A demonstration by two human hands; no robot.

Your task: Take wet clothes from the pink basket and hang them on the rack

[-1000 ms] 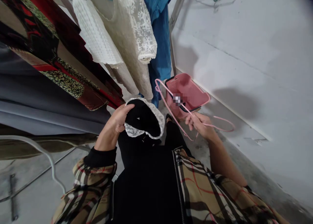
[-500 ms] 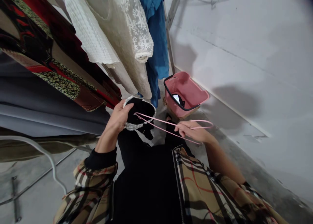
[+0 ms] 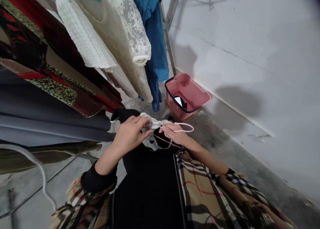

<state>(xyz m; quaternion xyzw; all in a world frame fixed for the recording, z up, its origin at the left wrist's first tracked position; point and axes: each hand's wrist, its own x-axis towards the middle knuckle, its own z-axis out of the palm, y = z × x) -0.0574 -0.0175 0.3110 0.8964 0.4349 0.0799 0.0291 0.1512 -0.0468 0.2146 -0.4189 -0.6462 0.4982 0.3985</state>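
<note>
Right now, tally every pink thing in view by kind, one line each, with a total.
Plastic hanger, in the right hand: 1
Plastic basket: 1
Total: 2

Clothes (image 3: 82,45) hang all along the left, a wall (image 3: 240,45) runs down the right, and there's a basket (image 3: 186,89) on the floor (image 3: 220,145), tucked against that wall, a phone (image 3: 178,101) inside it! Far off, a pole (image 3: 169,29) stands by the wall. Up close, a top (image 3: 155,123) sits between the left hand (image 3: 130,134) and the right hand (image 3: 172,132), a hanger (image 3: 185,131) at the right.
</note>
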